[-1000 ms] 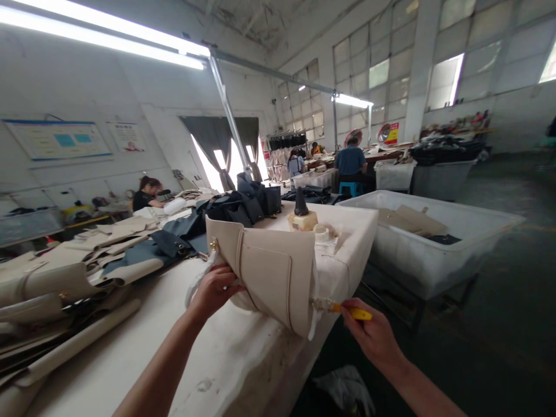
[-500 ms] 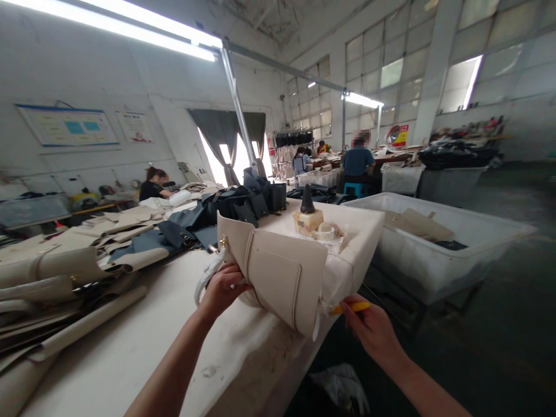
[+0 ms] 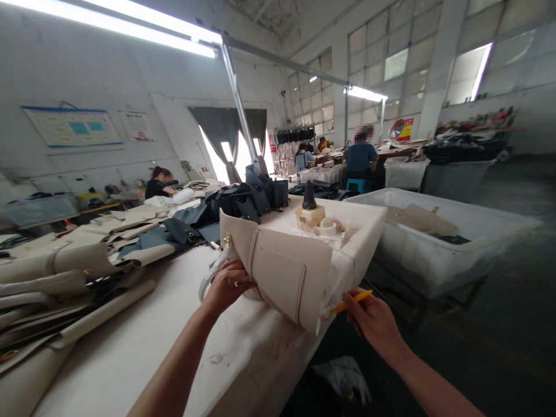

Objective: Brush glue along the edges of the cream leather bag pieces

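My left hand (image 3: 228, 285) grips a beige leather bag piece (image 3: 282, 266) near its stitched strap and metal fitting, fingers closed over its lower edge. The piece is tilted up above the pale worktable (image 3: 143, 324), its right edge curving out past the table's side. In my right hand (image 3: 371, 318) is a brush with a yellow handle (image 3: 360, 297), pinched between thumb and fingers. Its pale, clotted tip touches or sits very close to the piece's right edge. White wrapping (image 3: 212, 272) covers a handle beside my left hand.
Beige bag pieces (image 3: 78, 260) are piled at the left, with dark blue ones (image 3: 234, 202) behind. A crusted block with a black cone (image 3: 309, 196) stands near the far corner. A white plastic bin (image 3: 434, 272) is to the right. Several people work farther back.
The brush handle has tilted more steeply upward in my right hand, its tip staying by the edge. The bag piece appears slightly farther right as the view shifts; my left hand keeps its grip.
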Action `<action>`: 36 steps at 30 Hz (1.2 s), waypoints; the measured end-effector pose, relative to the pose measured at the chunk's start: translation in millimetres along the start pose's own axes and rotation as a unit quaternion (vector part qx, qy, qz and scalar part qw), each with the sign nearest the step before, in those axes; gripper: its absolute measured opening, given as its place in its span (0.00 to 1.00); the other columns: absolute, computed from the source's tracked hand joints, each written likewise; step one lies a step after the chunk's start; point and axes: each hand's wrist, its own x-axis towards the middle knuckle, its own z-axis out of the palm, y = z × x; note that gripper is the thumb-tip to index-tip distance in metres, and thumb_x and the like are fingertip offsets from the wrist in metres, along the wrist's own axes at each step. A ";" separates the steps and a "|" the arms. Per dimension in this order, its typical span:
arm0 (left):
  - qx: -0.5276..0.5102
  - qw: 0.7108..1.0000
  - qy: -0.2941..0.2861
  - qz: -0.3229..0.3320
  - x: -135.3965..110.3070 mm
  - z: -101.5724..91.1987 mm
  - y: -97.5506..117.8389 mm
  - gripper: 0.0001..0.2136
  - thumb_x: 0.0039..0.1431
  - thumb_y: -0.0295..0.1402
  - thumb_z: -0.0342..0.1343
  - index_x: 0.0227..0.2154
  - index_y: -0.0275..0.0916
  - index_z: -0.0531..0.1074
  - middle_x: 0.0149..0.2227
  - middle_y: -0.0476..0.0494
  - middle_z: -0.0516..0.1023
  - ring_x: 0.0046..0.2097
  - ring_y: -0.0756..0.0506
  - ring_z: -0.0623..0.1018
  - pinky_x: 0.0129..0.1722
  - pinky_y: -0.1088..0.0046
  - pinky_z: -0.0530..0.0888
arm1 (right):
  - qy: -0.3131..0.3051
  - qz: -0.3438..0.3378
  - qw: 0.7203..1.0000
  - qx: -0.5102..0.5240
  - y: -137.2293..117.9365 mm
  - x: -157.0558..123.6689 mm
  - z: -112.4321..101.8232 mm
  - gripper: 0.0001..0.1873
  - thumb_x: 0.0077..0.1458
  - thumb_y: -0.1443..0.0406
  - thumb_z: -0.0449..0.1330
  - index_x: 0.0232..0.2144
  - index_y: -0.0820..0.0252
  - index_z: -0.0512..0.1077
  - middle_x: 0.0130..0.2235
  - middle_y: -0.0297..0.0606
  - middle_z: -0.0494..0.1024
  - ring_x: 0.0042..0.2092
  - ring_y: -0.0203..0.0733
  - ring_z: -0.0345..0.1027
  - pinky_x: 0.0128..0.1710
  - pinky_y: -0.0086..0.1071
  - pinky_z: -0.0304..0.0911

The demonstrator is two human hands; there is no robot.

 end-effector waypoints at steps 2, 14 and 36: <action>-0.004 1.000 0.001 0.004 -0.3 -0.4 2.2 0.11 0.52 0.38 0.59 0.19 0.38 0.73 0.23 0.46 0.73 0.31 0.46 0.73 0.34 0.69 0.69 | 0.013 -0.003 1.000 0.003 -2.2 -2.9 1.0 0.23 0.52 0.44 0.51 0.26 0.58 0.66 0.16 0.30 0.67 0.14 0.35 0.59 0.13 0.27 0.53; -0.039 0.999 -0.017 -0.008 3.5 3.4 -4.3 0.11 0.51 0.37 0.60 0.18 0.39 0.72 0.22 0.47 0.71 0.32 0.46 0.73 0.34 0.71 0.69 | 0.012 -0.178 0.980 -0.087 4.2 12.8 2.5 0.13 0.59 0.57 0.51 0.32 0.59 0.68 0.24 0.35 0.72 0.25 0.38 0.66 0.26 0.28 0.60; -0.064 0.997 -0.022 -0.023 1.0 10.1 -2.2 0.11 0.51 0.37 0.60 0.18 0.39 0.72 0.25 0.46 0.71 0.33 0.46 0.72 0.33 0.71 0.68 | -0.050 -0.026 0.998 -0.012 8.5 -5.7 -2.2 0.21 0.58 0.50 0.49 0.26 0.60 0.66 0.18 0.32 0.68 0.15 0.32 0.59 0.14 0.25 0.53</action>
